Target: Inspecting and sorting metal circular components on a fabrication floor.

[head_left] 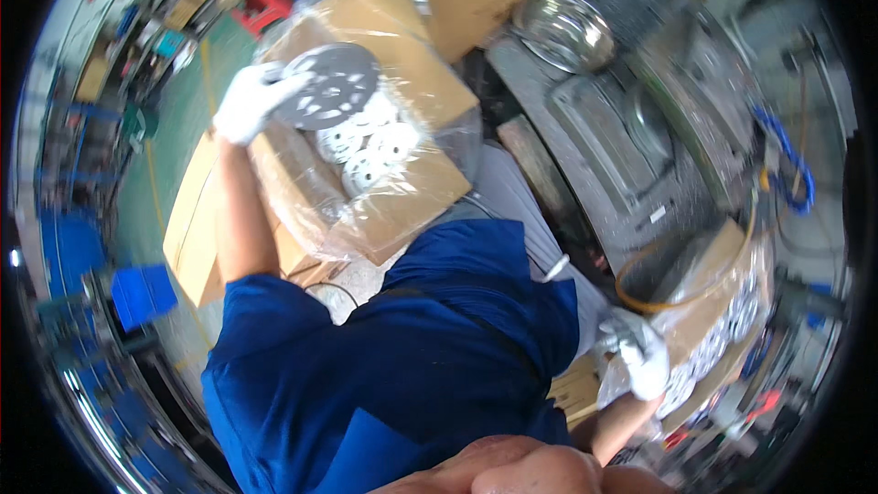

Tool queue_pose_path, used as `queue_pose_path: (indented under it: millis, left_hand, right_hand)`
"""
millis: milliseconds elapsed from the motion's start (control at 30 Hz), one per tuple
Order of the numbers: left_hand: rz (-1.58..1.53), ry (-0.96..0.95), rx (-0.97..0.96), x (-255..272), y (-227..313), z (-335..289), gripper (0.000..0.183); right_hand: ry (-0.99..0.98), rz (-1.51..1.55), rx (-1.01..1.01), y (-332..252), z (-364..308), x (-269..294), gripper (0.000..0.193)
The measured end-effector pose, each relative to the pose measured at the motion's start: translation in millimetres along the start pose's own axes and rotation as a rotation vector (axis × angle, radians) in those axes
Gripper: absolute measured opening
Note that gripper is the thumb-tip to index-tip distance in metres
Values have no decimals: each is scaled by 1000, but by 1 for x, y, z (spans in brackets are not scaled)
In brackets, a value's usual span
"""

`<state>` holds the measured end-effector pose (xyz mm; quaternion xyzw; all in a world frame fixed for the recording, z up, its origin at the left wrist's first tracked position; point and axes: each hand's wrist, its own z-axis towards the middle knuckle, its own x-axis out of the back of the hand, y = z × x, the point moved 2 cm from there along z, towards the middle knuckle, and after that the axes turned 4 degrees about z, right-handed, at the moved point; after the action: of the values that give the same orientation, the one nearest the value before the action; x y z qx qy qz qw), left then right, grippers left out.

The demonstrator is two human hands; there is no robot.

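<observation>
Left hand (249, 102), gloved white, clenched on grey perforated metal disc (329, 84) above plastic-lined cardboard box (402, 197) of stacked discs. Right hand (640, 354), gloved, gripping edge of second box (709, 306).

A shiny round metal bowl (562, 29) sits on the grey machine (640, 155). A blue hose (788, 163) curls at right. Blue crates (142, 295) stand on the green floor (187, 101).

My left hand (245, 102), in a white glove, is raised far out ahead of me, arm bare and nearly straight from the blue sleeve, fingers closed in a grip. My right hand (640, 355), also white-gloved, sits low at my right side, elbow bent, fingers curled shut.
</observation>
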<state>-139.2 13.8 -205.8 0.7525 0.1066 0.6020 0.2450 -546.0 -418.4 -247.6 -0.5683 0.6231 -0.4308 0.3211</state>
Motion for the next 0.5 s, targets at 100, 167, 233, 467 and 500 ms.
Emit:
queue_pose_path:
  millis: [100,167,233,467,500]
  left_hand:
    - [-202,153,-195,10,35,-28,17]
    - [-196,190,-296,12,63,-37,12]
    - [-190,207,-389,11,97,-49,10]
    - [-5,81,-847,-1,152,-79,17]
    - [6,86,-893,-8,157,-82,19]
  right_hand:
    - [-121,11,58,-4,0,8,41]
    - [-134,203,141,1,-15,4,41]
    - [-194,150,210,5,-23,9,41]
    - [-459,191,497,10,-22,-10,39]
    - [-447,244,403,12,-18,-19,41]
